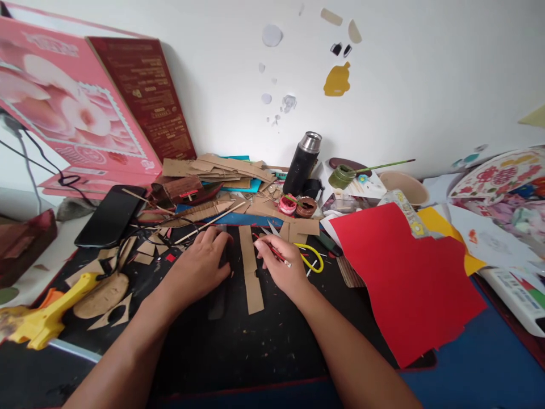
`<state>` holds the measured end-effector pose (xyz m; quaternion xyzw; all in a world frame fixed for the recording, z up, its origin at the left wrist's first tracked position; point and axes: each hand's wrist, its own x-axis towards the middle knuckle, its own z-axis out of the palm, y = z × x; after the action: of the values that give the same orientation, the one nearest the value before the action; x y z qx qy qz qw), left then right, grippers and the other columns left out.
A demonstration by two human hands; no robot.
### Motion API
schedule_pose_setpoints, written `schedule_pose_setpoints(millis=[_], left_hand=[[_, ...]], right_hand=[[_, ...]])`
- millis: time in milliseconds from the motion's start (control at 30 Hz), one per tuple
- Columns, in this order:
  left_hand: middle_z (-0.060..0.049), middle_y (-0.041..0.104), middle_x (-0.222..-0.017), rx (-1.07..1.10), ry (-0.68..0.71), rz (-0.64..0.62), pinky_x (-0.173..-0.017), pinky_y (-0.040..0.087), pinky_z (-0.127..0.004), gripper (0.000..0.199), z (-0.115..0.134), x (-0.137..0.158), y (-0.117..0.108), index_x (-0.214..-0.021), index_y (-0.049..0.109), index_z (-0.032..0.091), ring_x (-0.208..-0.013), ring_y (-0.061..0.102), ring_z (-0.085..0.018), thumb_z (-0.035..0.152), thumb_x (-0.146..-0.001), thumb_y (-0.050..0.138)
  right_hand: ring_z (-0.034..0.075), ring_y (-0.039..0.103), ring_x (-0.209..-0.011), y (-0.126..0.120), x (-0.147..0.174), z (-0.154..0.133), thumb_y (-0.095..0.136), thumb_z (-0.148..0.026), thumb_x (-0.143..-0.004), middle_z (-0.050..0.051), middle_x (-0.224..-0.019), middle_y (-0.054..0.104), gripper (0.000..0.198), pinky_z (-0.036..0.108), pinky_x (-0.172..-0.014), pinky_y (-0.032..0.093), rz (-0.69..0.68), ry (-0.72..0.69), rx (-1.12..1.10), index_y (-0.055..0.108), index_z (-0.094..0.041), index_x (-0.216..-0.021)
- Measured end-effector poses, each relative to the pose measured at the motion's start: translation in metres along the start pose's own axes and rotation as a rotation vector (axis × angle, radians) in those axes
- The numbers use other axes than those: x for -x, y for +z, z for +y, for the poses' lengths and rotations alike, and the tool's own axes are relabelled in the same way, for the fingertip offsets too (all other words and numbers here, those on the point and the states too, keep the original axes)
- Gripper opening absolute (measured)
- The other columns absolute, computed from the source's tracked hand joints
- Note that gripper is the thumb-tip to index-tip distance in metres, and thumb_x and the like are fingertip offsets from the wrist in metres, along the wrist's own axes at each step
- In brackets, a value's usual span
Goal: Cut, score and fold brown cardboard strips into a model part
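Note:
A narrow brown cardboard strip [252, 278] lies lengthwise on the black mat [191, 352], between my two hands. My left hand [202, 261] is curled over what looks like a clear ruler [218, 298], just left of the strip. In my right hand [283, 264] is a red pencil [279, 255], pinched close to the strip's right edge; its tip is too small to make out. Beneath and beside that hand lie scissors with a yellow handle [321, 261], partly hidden. A thin wooden stick [213, 221] rests beyond my left hand.
Red sheet [409, 284] covers the right side. A yellow glue gun [59, 312], cardboard scraps and a phone [110, 216] lie left. Along the wall are piled cardboard [221, 170], a black flask [301, 165], open paint jars [305, 207] and a green jar [342, 176] with a brush.

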<state>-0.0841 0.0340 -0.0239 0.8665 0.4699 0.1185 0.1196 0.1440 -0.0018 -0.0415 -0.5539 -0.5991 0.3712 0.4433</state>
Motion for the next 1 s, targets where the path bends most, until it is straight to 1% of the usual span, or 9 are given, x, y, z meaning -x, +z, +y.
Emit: schedule_pose_setpoints(millis=[167,267,333,400,467,600,733,900,1000], left_hand=[[-0.016,0.062,-0.124,-0.017,-0.025,0.043,-0.106,0.054,-0.054,0.026,-0.006,-0.003,-0.001,-0.112,0.062,0.02,-0.12,0.064,-0.037,0.015,-0.089,0.051],[-0.013,0.066,-0.112,0.008,-0.079,0.116,-0.102,0.056,-0.052,0.016,-0.004,-0.008,-0.003,-0.104,0.064,0.021,-0.109,0.066,-0.034,0.023,-0.098,0.049],[-0.013,0.069,-0.11,0.045,-0.076,0.173,-0.103,0.055,-0.053,0.017,0.0,-0.012,-0.004,-0.105,0.066,0.021,-0.11,0.066,-0.034,0.03,-0.103,0.051],[-0.014,0.072,-0.119,0.078,-0.013,0.203,-0.11,0.052,-0.056,0.022,0.005,-0.014,0.0,-0.115,0.068,0.02,-0.119,0.065,-0.036,0.036,-0.104,0.056],[-0.016,0.071,-0.136,0.092,0.059,0.207,-0.119,0.047,-0.058,0.036,0.009,-0.015,0.007,-0.132,0.065,0.017,-0.132,0.062,-0.037,0.038,-0.103,0.062],[-0.021,0.062,-0.157,0.073,0.053,0.172,-0.124,0.042,-0.061,0.063,0.009,-0.018,0.026,-0.155,0.053,0.016,-0.149,0.053,-0.04,0.04,-0.099,0.07],[-0.019,0.062,-0.159,0.079,0.055,0.133,-0.126,0.041,-0.062,0.069,0.005,-0.018,0.032,-0.159,0.052,0.019,-0.153,0.05,-0.04,0.04,-0.096,0.073],[-0.016,0.064,-0.157,0.123,0.133,0.106,-0.127,0.04,-0.062,0.068,0.005,-0.014,0.027,-0.155,0.055,0.022,-0.151,0.052,-0.039,0.039,-0.094,0.076],[-0.016,0.064,-0.157,0.151,0.152,0.104,-0.128,0.041,-0.06,0.07,0.006,-0.012,0.023,-0.157,0.052,0.021,-0.151,0.051,-0.037,0.039,-0.094,0.076]], right_hand=[[0.015,0.064,-0.055,0.0,-0.001,0.0,0.063,-0.055,-0.106,0.001,-0.075,0.07,0.036,0.027,-0.054,0.048,0.021,0.03,-0.14,0.073,-0.023,-0.095],[0.014,0.063,-0.052,0.0,-0.002,-0.002,0.064,-0.06,-0.104,0.001,-0.074,0.069,0.041,0.026,-0.051,0.046,0.052,0.065,-0.218,0.074,-0.021,-0.095],[0.013,0.061,-0.05,0.0,-0.003,-0.002,0.064,-0.064,-0.102,0.001,-0.073,0.069,0.045,0.026,-0.048,0.044,0.067,0.091,-0.253,0.074,-0.021,-0.095],[0.013,0.06,-0.05,0.0,-0.004,-0.003,0.064,-0.067,-0.101,0.001,-0.072,0.068,0.048,0.025,-0.047,0.042,0.071,0.111,-0.278,0.074,-0.02,-0.094],[0.012,0.059,-0.049,0.0,-0.004,-0.004,0.065,-0.068,-0.101,0.0,-0.07,0.067,0.049,0.024,-0.045,0.041,0.073,0.126,-0.298,0.074,-0.02,-0.093],[0.011,0.059,-0.048,0.0,-0.004,-0.004,0.066,-0.067,-0.101,0.0,-0.07,0.067,0.049,0.023,-0.045,0.04,0.078,0.129,-0.332,0.075,-0.02,-0.094],[0.011,0.059,-0.048,0.0,-0.004,-0.004,0.066,-0.068,-0.1,0.0,-0.069,0.067,0.05,0.023,-0.044,0.041,0.08,0.124,-0.339,0.075,-0.02,-0.094],[0.011,0.059,-0.047,-0.001,-0.004,-0.005,0.066,-0.071,-0.098,0.0,-0.068,0.067,0.053,0.022,-0.043,0.042,0.084,0.131,-0.334,0.075,-0.02,-0.093],[0.011,0.058,-0.047,-0.001,-0.004,-0.006,0.066,-0.072,-0.098,0.0,-0.068,0.067,0.053,0.023,-0.043,0.042,0.082,0.132,-0.33,0.075,-0.02,-0.092]])
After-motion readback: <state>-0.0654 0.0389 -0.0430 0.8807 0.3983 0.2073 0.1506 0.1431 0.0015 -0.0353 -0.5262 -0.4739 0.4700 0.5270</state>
